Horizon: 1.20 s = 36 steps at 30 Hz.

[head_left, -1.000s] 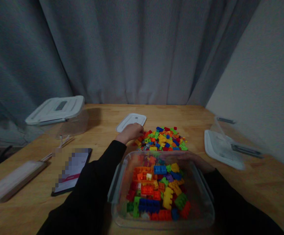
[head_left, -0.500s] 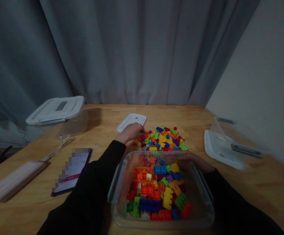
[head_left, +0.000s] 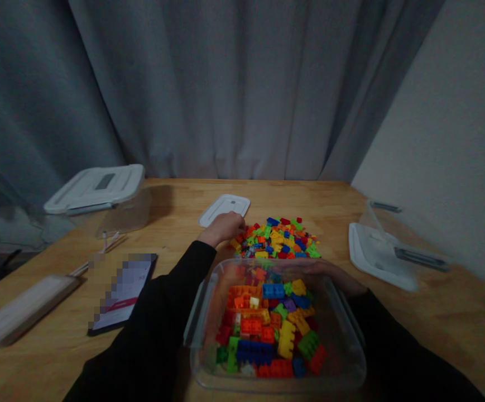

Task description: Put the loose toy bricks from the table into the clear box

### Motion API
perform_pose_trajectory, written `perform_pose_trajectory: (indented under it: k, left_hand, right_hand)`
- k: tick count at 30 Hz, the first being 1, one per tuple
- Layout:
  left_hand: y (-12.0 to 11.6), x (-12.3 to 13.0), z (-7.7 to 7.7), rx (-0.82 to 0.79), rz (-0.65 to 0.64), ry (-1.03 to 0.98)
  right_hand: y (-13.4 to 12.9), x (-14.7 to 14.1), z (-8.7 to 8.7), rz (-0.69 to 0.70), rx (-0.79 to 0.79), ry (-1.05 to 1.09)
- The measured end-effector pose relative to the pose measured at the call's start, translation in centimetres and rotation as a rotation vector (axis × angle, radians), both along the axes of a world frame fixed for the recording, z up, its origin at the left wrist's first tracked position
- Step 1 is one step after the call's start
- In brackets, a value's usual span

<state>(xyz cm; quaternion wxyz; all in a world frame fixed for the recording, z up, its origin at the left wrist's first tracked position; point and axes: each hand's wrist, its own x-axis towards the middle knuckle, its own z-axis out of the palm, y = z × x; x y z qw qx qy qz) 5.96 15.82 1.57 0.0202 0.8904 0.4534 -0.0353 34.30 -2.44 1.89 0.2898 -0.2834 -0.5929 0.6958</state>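
Note:
My left hand is at the left edge of a pile of toy building bricks, its fingers curled down against the pile. Whatever may be between its fingertips is hidden. Close in front of me stands a clear plastic box without a lid, with several larger bricks in orange, blue, yellow, green and red on its bottom. Around the far right corner of this box lies my right hand, fingers stretched out along the far wall, between box and pile.
A white lid lies behind my left hand. At the left are a lidded clear box, a tablet and a long pale case with a cord. Another clear box sits on a white lid at the right, before the wall.
My left hand has shifted very slightly at the edge of the pile. The right hand, the box and the bricks look the same.

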Motion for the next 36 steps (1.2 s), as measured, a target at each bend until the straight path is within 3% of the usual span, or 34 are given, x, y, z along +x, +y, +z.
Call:
perform_pose_trajectory:
  k: [7, 11, 17, 21, 24, 29, 33, 36]
  left_hand:
    - [0.0, 0.0, 0.3, -0.009, -0.030, -0.031]
    - [-0.5, 0.0, 1.5, 0.006, -0.055, -0.096]
    - [-2.8, -0.7, 6.2, 0.028, -0.130, -0.196]
    - [-6.3, -1.7, 9.9, 0.002, -0.192, -0.231]
    - [-9.3, -1.9, 11.4, -0.031, -0.192, -0.199]
    - [-13.1, -1.0, 11.2, -0.145, -0.234, -0.085]
    - [-14.5, -0.3, 10.2, -0.102, -0.294, 0.007]
    - [-15.0, 0.1, 10.0, -0.087, -0.259, 0.054]
  right_hand:
    - [0.2, 0.1, -0.3, 0.012, 0.002, -0.003]
    - [0.2, 0.1, -0.3, 0.008, -0.006, -0.013]
    - [0.1, 0.1, -0.4, 0.016, -0.014, 0.022]
    - [0.1, 0.0, -0.2, 0.024, -0.019, 0.009]
    - [0.1, -0.1, 0.0, 0.039, -0.018, -0.007]
    - [0.0, -0.1, 0.2, 0.007, 0.024, -0.024]
    - [-0.1, -0.1, 0.3, 0.000, 0.030, -0.045]
    - [-0.1, -0.1, 0.2, -0.003, 0.009, -0.019]
